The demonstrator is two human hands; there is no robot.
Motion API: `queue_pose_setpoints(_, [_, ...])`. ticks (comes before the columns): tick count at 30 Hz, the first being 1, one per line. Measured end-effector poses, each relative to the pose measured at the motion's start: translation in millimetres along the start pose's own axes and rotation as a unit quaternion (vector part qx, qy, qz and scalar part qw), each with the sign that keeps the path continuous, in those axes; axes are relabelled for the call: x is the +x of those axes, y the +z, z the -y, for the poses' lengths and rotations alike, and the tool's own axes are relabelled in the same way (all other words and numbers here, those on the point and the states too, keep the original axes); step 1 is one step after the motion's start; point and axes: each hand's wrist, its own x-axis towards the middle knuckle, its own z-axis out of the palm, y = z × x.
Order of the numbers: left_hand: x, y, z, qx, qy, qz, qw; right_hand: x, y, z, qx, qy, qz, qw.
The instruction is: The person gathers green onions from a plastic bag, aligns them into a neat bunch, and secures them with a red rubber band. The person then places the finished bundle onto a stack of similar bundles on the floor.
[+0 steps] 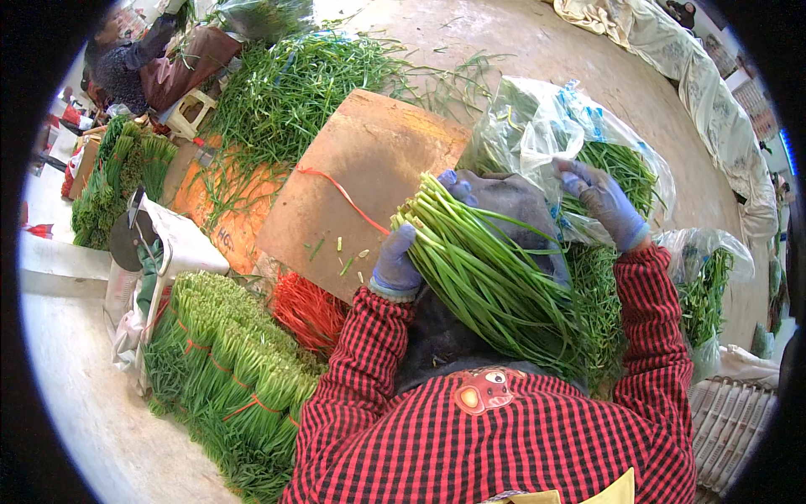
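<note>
My left hand (pixel 398 261), in a blue-purple glove, is wrapped around a loose bunch of garlic chives (pixel 485 264). Its thumb lies on the near side, and blue fingertips show on the far side. The pale stem ends point up and left; the leaves trail towards my lap. A red tie strip (pixel 343 192) runs across a worn board (pixel 371 138) to my left thumb. On the right, my gloved right hand (pixel 601 201) is at the opening of a clear plastic bag (pixel 535 129) holding more chives (pixel 617 170). Whether its bent fingers grip anything is unclear.
Tied chive bundles (pixel 233 353) stand at lower left, beside red tie strips (pixel 308 312). Loose greens (pixel 302 82) lie heaped beyond the board. Another person (pixel 126 69) is at upper left, near a plastic stool (pixel 190 113). Another bag of greens (pixel 705 296) stands at right.
</note>
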Motion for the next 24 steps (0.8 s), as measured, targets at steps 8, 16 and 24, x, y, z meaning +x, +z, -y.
queue_pose_setpoints(8, [2.8, 19.8, -2.4, 0.021, 0.016, -0.006, 1.0, 8.8, 117.3, 45.8, -0.288, -0.11, 0.007, 0.951])
queue_pose_setpoints(16, [-4.2, 26.6, -6.0, -0.017, -0.003, -0.025, 1.0, 0.8, 120.7, 84.3, -0.319, -0.244, -0.078, 0.913])
queue_pose_setpoints(24, [-9.5, 33.7, -15.3, 0.065, 0.001, -0.03, 0.997, 28.4, 139.4, 86.2, -0.315, -0.136, -0.017, 0.939])
